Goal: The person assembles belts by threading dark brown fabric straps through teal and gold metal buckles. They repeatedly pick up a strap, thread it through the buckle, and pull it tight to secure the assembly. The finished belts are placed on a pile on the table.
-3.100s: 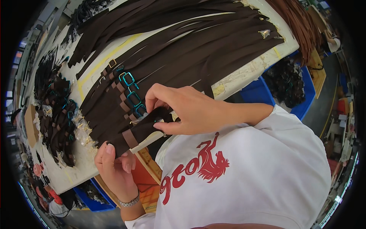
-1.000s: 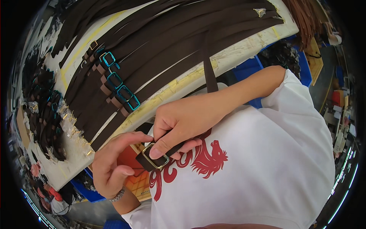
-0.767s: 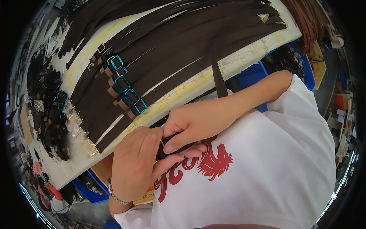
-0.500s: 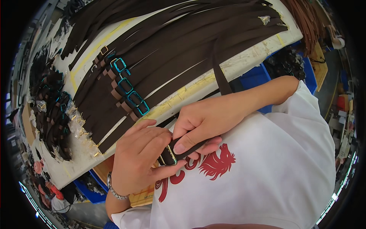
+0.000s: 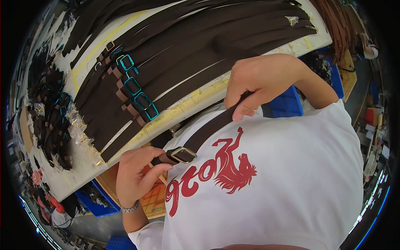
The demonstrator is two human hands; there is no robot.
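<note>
A dark brown belt (image 5: pixel 213 128) stretches between my two hands in front of the white shirt. Its rectangular metal buckle (image 5: pixel 195 157) sits on the strap just right of my left hand (image 5: pixel 135 173), whose thumb and fingers pinch the buckle end. Farther up and to the right, my right hand (image 5: pixel 262 85) grips the strap between thumb and curled fingers. On the table nearby, several buckles with blue edges (image 5: pixel 146 106) lie in a row on brown loops, at the ends of dark straps (image 5: pixel 187 50).
The pale table (image 5: pixel 75 183) slants across the upper left, bearing more straps and a heap of belts with buckles (image 5: pixel 54 112). Blue bins (image 5: pixel 287 102) stand under its edge. Lighter brown straps (image 5: pixel 333 25) hang at the far right corner.
My hands have moved apart: the right went up and right along the strap, the left slightly down and left. The belt between them is now drawn out and the buckle is exposed.
</note>
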